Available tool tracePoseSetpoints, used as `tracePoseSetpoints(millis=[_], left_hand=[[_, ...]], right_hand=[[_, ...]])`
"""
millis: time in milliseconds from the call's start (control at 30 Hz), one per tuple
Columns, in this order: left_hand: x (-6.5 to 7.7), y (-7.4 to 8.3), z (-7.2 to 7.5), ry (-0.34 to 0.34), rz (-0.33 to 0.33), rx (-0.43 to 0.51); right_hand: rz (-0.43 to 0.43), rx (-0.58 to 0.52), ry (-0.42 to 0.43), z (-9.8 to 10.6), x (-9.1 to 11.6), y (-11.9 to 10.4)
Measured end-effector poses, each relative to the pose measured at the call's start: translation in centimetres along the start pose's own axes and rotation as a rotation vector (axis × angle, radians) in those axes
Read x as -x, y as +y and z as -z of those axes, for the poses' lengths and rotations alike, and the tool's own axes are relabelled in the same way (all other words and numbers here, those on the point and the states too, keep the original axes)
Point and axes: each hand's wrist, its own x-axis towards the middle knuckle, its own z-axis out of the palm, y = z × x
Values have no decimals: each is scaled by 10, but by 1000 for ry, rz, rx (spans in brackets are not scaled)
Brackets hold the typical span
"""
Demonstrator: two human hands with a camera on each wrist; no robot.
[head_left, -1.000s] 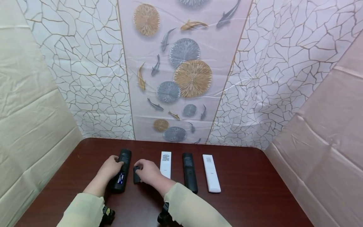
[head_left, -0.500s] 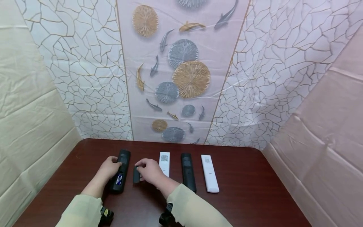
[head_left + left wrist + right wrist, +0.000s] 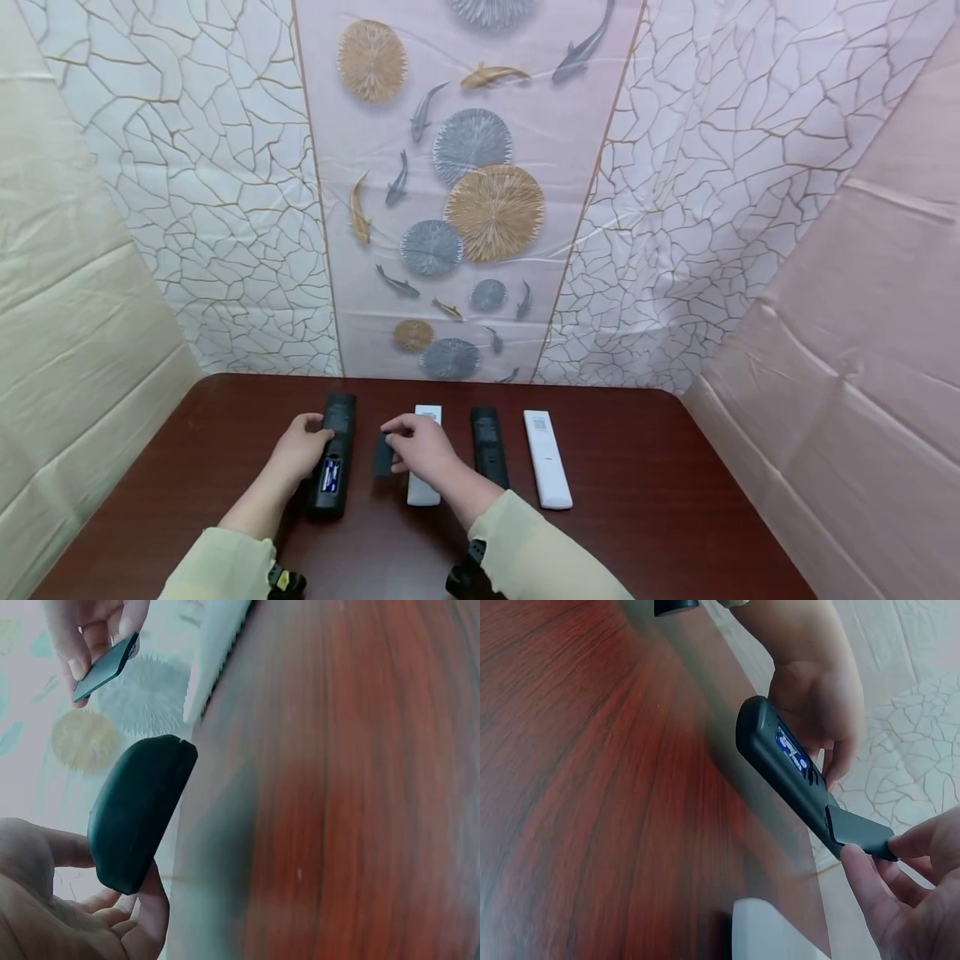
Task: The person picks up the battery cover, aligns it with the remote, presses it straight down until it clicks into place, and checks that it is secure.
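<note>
My left hand (image 3: 298,450) grips a black remote control (image 3: 341,417) by its sides, back face up. Blue batteries (image 3: 331,476) show in its uncovered compartment. In the left wrist view the remote (image 3: 139,814) appears end-on, with the fingers curled round it. My right hand (image 3: 423,450) pinches a small black battery cover (image 3: 383,454) between thumb and fingers, to the right of that remote and apart from it. The right wrist view has the cover (image 3: 859,829) in front of the remote's far part, and the batteries (image 3: 791,752) are visible there too.
A white remote (image 3: 424,492) lies partly behind my right hand. Further right are a black remote (image 3: 489,446) and another white remote (image 3: 547,458), all on the dark red-brown table (image 3: 637,500). Patterned cloth (image 3: 480,317) hangs behind the table's far edge.
Both hands have moved to the right, carrying the remote and the cover. The cover has come away from its earlier place beside the remote. The head view has shifted slightly.
</note>
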Motion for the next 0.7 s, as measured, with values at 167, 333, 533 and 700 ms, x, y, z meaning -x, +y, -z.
tracePoseSetpoints(millis=[167, 333, 533, 700], left_hand=[[2, 4, -8, -14, -9, 50], [3, 7, -13, -34, -4, 86], [5, 10, -15, -38, 0, 120], [5, 11, -18, -34, 3, 133]], right_hand=[[0, -23, 17, 9, 3, 2], [-2, -44, 27, 10, 4, 5], [-8, -48, 24, 4, 4, 6], [-14, -69, 14, -5, 5, 3]])
